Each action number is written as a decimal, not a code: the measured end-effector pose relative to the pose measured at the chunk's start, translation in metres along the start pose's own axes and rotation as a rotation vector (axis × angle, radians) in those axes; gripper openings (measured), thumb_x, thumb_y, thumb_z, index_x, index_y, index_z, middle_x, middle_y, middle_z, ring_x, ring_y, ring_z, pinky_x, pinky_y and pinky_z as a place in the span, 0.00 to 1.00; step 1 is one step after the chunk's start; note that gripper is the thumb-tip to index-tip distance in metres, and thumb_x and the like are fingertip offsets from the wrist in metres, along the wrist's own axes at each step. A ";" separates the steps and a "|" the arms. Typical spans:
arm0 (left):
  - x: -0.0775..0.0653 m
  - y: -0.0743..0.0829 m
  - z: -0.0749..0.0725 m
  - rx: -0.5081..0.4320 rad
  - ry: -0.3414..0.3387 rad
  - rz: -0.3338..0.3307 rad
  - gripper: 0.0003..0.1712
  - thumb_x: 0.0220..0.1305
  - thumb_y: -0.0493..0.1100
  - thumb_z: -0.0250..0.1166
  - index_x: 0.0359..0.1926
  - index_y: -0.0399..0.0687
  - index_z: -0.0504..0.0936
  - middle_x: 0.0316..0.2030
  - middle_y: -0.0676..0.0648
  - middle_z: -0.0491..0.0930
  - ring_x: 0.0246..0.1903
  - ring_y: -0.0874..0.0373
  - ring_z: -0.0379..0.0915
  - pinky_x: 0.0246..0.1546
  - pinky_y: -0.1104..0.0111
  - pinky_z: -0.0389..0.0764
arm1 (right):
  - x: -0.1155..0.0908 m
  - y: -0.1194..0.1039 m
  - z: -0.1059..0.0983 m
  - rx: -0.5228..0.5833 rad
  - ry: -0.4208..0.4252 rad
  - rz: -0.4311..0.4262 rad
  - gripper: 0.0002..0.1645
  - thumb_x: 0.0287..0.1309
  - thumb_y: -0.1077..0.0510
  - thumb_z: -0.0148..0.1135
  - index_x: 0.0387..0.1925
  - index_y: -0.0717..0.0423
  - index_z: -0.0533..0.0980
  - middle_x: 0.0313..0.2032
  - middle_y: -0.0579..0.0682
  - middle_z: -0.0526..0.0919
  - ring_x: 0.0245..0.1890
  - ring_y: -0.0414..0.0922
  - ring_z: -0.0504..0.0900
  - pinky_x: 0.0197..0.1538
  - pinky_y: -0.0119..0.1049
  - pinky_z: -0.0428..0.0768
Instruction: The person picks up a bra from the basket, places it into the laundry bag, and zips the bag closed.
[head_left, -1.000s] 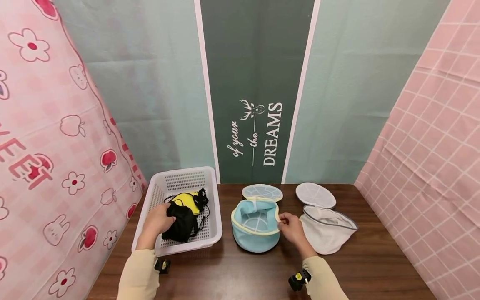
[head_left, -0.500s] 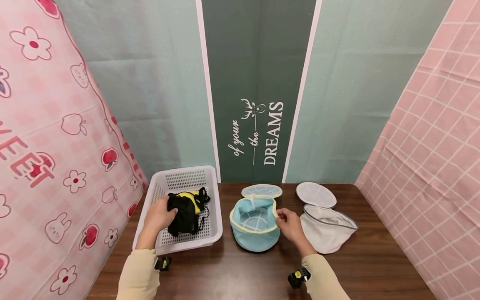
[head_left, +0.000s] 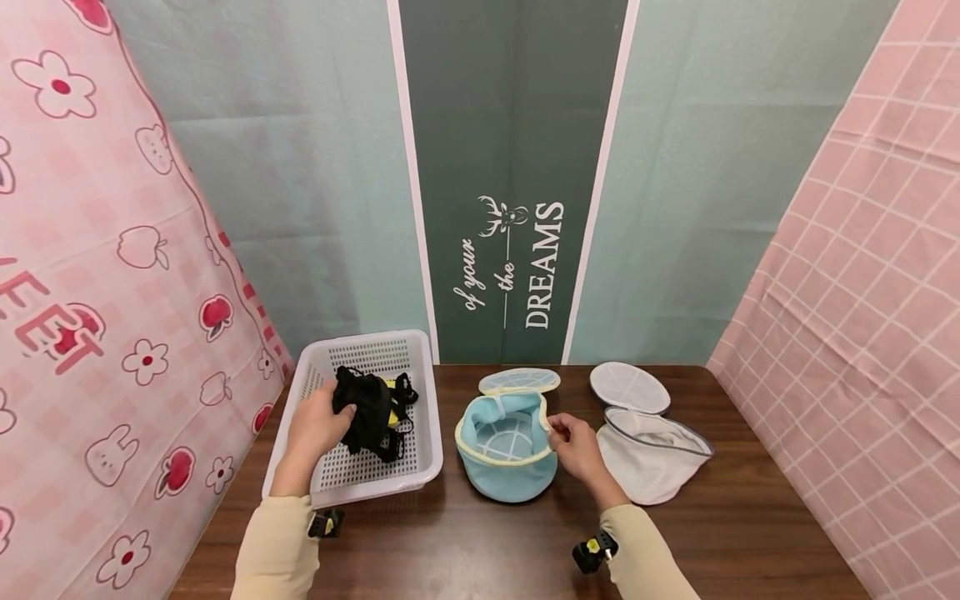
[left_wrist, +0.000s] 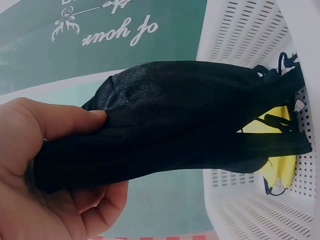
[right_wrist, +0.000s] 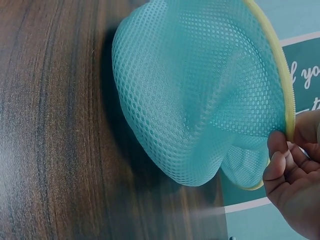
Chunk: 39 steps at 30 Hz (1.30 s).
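My left hand [head_left: 318,429] pinches a black cloth garment with straps [left_wrist: 175,115] between thumb and fingers. It hangs folded over the white plastic basket [head_left: 429,417], its far end reaching down inside. A yellow cloth piece with black cords [left_wrist: 280,170] lies in the basket, partly hidden behind the black garment. My right hand [head_left: 577,450] pinches the yellow zipped rim of a light blue mesh laundry bag [right_wrist: 170,90]. That bag stands upright on the table, its mouth open and its round lid [head_left: 519,381] folded back behind it.
A white mesh laundry bag [head_left: 641,467] slumps on the brown wooden table [head_left: 465,550] right of my right hand, its round lid [head_left: 628,387] laid back. A green cloth backdrop [head_left: 517,125] rises behind the table; pink cloths [head_left: 862,292] hang at both sides.
My left hand has raised the black garment and turned it a little, covering more of the yellow piece. My right hand keeps hold of the blue bag's rim, which has shifted slightly left.
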<state>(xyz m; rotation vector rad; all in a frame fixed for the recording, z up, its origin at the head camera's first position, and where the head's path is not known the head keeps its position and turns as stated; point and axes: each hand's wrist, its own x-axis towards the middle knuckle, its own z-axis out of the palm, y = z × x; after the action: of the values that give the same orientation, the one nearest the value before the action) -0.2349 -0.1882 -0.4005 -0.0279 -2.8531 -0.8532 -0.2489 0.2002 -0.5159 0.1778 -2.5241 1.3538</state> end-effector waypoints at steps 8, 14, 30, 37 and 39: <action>-0.001 0.002 -0.002 -0.086 0.083 0.041 0.25 0.58 0.36 0.60 0.56 0.29 0.70 0.48 0.27 0.73 0.47 0.32 0.68 0.45 0.44 0.68 | 0.000 0.002 0.000 0.002 -0.005 0.004 0.10 0.48 0.74 0.59 0.34 0.65 0.79 0.24 0.49 0.77 0.24 0.42 0.74 0.27 0.32 0.73; -0.003 0.006 0.001 -0.120 0.153 0.067 0.11 0.56 0.36 0.59 0.41 0.37 0.74 0.36 0.34 0.77 0.36 0.39 0.72 0.35 0.50 0.69 | -0.001 0.002 0.000 -0.009 -0.003 0.006 0.12 0.47 0.74 0.58 0.35 0.65 0.79 0.25 0.50 0.78 0.25 0.43 0.74 0.29 0.33 0.73; -0.005 0.020 0.008 -0.205 0.451 0.279 0.11 0.48 0.31 0.65 0.36 0.37 0.76 0.24 0.39 0.76 0.21 0.47 0.64 0.22 0.58 0.63 | 0.001 -0.001 0.001 -0.019 0.015 -0.010 0.12 0.47 0.74 0.57 0.36 0.66 0.78 0.26 0.50 0.77 0.26 0.43 0.74 0.30 0.33 0.73; -0.006 0.033 0.013 -0.262 0.494 0.417 0.12 0.47 0.31 0.67 0.36 0.37 0.78 0.26 0.39 0.79 0.20 0.49 0.66 0.21 0.59 0.64 | 0.001 -0.001 0.002 -0.028 0.015 -0.007 0.10 0.47 0.74 0.59 0.35 0.65 0.78 0.25 0.50 0.77 0.26 0.43 0.74 0.30 0.33 0.73; -0.005 0.035 0.015 -0.271 0.492 0.430 0.12 0.47 0.31 0.68 0.35 0.38 0.77 0.26 0.40 0.79 0.20 0.50 0.66 0.21 0.59 0.64 | 0.002 -0.001 0.002 -0.036 0.014 -0.006 0.10 0.47 0.73 0.59 0.34 0.65 0.78 0.25 0.50 0.77 0.25 0.43 0.73 0.30 0.33 0.73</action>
<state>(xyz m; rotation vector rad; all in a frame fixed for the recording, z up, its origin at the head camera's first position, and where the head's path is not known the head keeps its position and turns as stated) -0.2301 -0.1510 -0.3947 -0.3905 -2.1502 -0.9764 -0.2508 0.1979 -0.5161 0.1684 -2.5319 1.3018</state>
